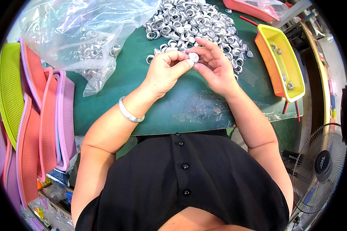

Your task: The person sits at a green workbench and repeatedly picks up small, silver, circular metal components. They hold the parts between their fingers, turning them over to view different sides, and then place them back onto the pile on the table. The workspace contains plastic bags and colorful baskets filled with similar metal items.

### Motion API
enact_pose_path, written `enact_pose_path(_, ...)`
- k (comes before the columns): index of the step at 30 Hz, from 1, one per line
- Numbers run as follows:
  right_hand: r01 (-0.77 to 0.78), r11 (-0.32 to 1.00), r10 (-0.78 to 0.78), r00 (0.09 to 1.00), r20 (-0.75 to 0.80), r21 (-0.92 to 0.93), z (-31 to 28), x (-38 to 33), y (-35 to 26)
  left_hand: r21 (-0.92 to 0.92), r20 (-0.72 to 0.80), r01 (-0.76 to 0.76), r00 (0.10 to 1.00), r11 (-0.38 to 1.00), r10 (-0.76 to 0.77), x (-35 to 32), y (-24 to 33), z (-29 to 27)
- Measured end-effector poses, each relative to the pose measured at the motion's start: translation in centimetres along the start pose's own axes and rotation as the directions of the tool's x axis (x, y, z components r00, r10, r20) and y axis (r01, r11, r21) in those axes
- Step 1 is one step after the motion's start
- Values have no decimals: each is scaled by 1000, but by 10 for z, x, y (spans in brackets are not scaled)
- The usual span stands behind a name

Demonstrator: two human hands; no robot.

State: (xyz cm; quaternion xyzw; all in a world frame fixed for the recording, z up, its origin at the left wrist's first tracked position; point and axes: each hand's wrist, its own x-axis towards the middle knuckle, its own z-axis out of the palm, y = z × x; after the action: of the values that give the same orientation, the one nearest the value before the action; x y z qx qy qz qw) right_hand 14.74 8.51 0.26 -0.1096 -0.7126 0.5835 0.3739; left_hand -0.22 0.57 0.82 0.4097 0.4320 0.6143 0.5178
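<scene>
Near the front of a pile of silver metal rings (192,19), my two hands meet over one silver ring with a round, flat top (193,57). My left hand (165,71) pinches it between thumb and forefinger, and a pale bangle circles that wrist. From the other side, my right hand (218,69) has its thumb and fingertips closed in on the same ring, its other fingers curled loosely. The ring's band is mostly hidden by my fingers. The loose rings lie on a green table mat (158,111), just beyond my hands.
A clear plastic bag (85,34) with more rings lies at left. Stacked plastic baskets (46,115) stand beside the table's left edge. At right, a yellow basket (275,65) holds several small pieces. A fan (322,165) stands at lower right, a pink tray (254,9) at the back.
</scene>
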Motion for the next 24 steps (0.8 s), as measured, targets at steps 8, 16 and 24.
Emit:
enact_pose_path(8,-3,1000,3,1000,16,-21,0,-1,0,10,-13,10,1000,1000,-9,0,0,1)
enact_pose_path(16,20,996,-19,1000,19,-86,0,-1,0,23,-25,68,997,997,-67,0,0,-2)
enact_pose_path(24,-9,999,12,997,75,-48,-2,-2,-1,75,-29,104,994,992,-102,2,2,-5)
